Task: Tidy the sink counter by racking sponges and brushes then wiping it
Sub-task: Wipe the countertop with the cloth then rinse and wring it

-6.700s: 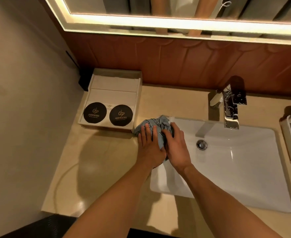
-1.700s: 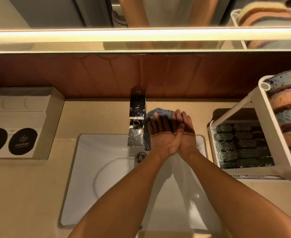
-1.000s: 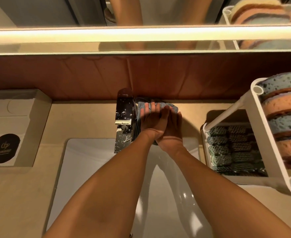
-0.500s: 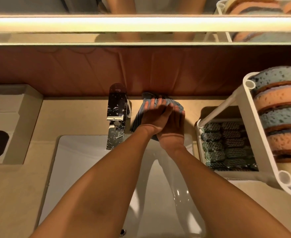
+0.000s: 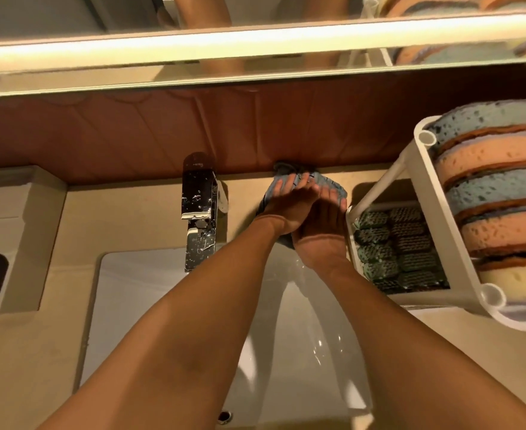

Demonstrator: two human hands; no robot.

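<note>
Both hands down flat on a blue-grey cloth (image 5: 328,183), fingers straight and pressed to it, not curled round anything. Left hand (image 5: 286,209) lies angled in from the left, its fingers well up on the cloth; right hand (image 5: 319,226) sits just beside and touching it, fingertips at the cloth's right edge. Cloth is bunched on the beige counter (image 5: 125,212) behind the white sink (image 5: 137,305), its far end up against the brown wood back wall. It lies between the chrome tap (image 5: 199,206), which is spotted with water drops, and a white two-level rack (image 5: 426,138) at the right, with the right hand nearly against the rack's corner post. Rack's upper level holds blue and orange sponges (image 5: 497,187) stood on edge in a row; lower level holds dark green scrub pads (image 5: 395,243) in two columns. At far left, a pale box (image 5: 22,218) stands on the counter. Lit mirror strip (image 5: 255,38) runs across the top, reflecting the forearms and the sponges.
</note>
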